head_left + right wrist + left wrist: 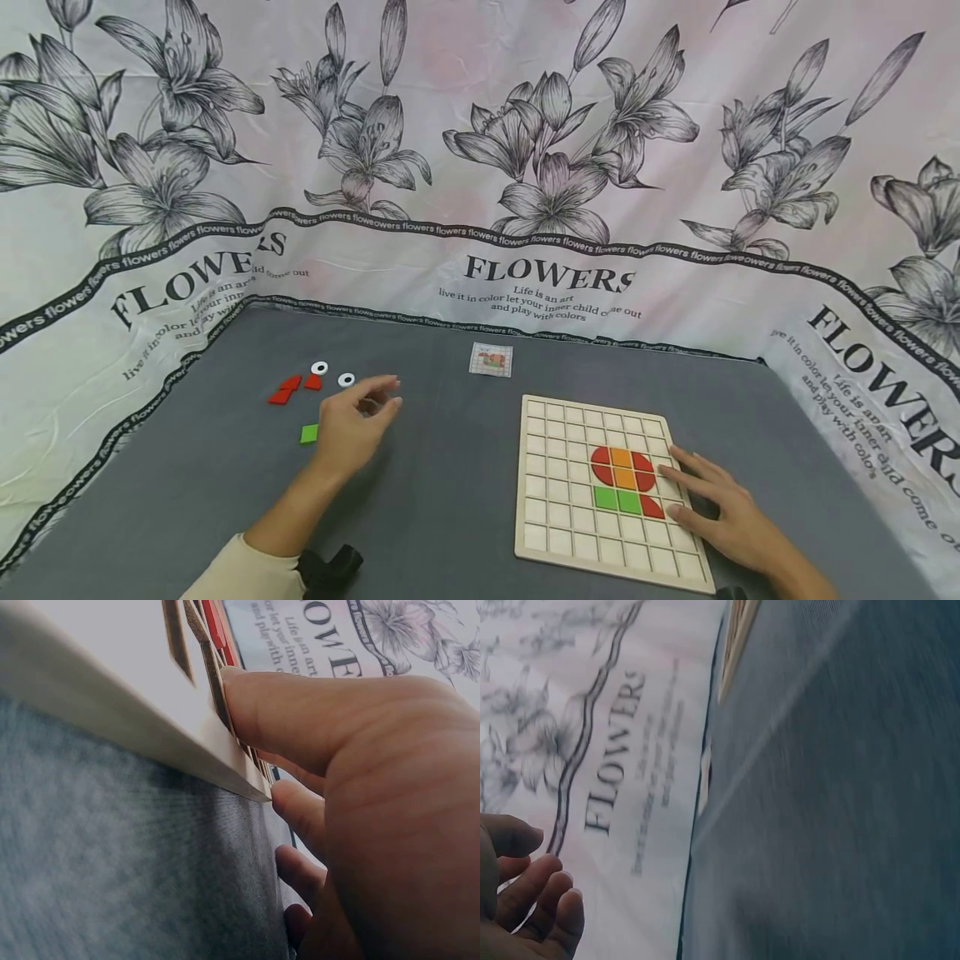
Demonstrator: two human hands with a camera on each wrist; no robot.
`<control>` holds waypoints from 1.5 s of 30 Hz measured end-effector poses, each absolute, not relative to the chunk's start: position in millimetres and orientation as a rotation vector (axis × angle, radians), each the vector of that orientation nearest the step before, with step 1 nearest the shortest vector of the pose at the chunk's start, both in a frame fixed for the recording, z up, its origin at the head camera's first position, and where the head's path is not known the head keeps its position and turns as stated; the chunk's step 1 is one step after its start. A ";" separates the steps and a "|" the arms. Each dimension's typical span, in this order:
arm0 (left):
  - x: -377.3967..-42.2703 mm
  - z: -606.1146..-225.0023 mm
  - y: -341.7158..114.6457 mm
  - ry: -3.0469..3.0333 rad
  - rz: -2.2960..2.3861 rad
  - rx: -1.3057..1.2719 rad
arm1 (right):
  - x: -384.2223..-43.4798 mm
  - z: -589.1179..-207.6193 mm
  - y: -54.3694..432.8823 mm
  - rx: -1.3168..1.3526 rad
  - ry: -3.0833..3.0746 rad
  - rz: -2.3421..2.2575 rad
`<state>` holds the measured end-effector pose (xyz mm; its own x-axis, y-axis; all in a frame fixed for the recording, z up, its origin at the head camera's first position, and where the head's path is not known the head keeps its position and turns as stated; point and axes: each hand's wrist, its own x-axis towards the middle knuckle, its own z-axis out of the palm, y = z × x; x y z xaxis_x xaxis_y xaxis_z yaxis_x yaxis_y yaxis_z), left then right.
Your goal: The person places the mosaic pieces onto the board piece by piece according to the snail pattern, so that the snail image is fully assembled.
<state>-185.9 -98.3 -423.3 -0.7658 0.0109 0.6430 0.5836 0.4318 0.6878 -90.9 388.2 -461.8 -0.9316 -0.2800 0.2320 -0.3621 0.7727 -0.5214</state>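
My left hand (348,429) hovers over the left part of the table, thumb and fingers loosely bent and nothing between them; the left wrist view shows its fingers (534,896) likewise bare. Beside it lie a green square (308,434), white discs with dark centres (319,362) and several red pieces (280,397). My right hand (720,508) rests at the right edge of a pale wooden grid board (546,487), its thumb over the rim and the other fingers along the side. Set in the board are red quarter-circles (652,506), orange squares (622,477) and green squares (605,497).
A small picture card (491,373) with a coloured grid design lies behind the board, toward the back of the grey table (442,500). A white floral cloth (390,258) hangs along the back and both sides.
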 end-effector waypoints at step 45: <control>-213.3 -460.0 -223.4 -2.656 -1.003 0.100 | -91.3 -457.9 388.2 0.508 -2.855 0.878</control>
